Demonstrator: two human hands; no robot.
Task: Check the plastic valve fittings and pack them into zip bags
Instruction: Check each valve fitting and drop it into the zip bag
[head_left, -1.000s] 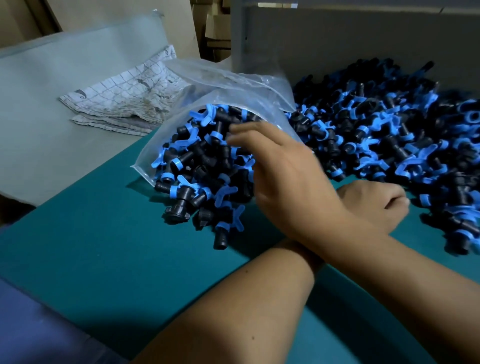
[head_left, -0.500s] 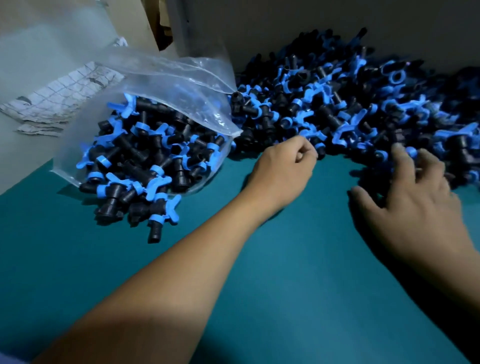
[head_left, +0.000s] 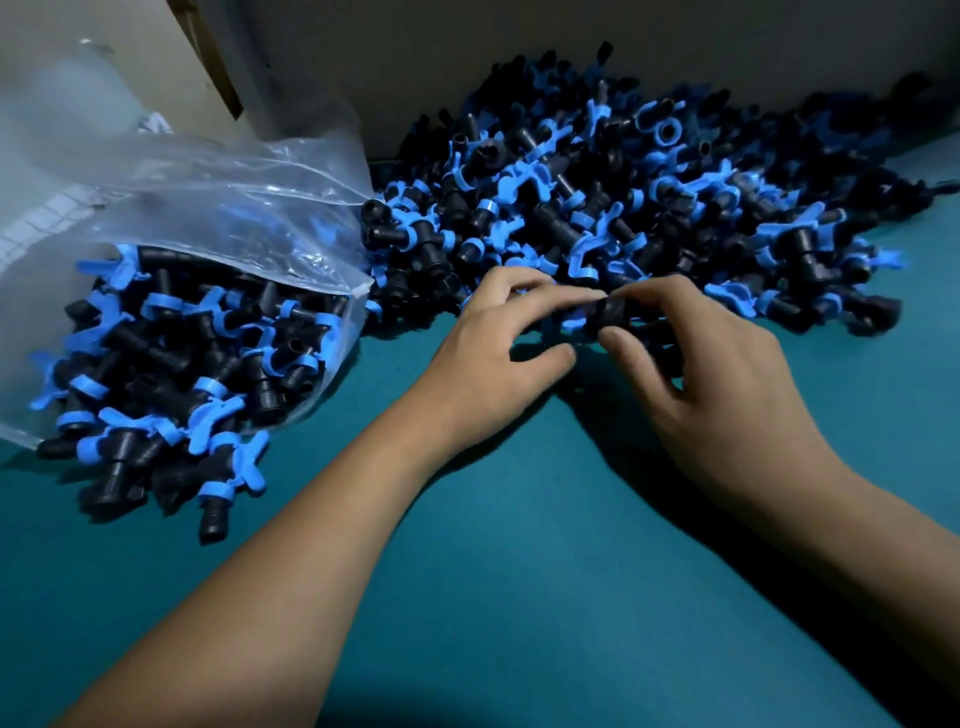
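Work surface: teal table top (head_left: 519, 597).
It carries a loose heap of black-and-blue valve fittings (head_left: 649, 208) at the rear and an open, fitting-filled zip bag (head_left: 171, 249) at left.

I am reaching both bare forearms forward and inward, so my hands are meeting near the middle. My left hand (head_left: 488, 358) is lying palm down, its fingers curling, the forefinger stretching right toward my other hand and the thumb (head_left: 550, 358) jutting out below with a gap between them. My right hand (head_left: 722, 384) is arching over from the right, knuckles up, fingers bending down. Its forefinger and thumb are pinching a black valve fitting (head_left: 610, 314), and the tip of my left forefinger is touching that same piece. Whether my left hand is truly gripping it, I cannot tell.
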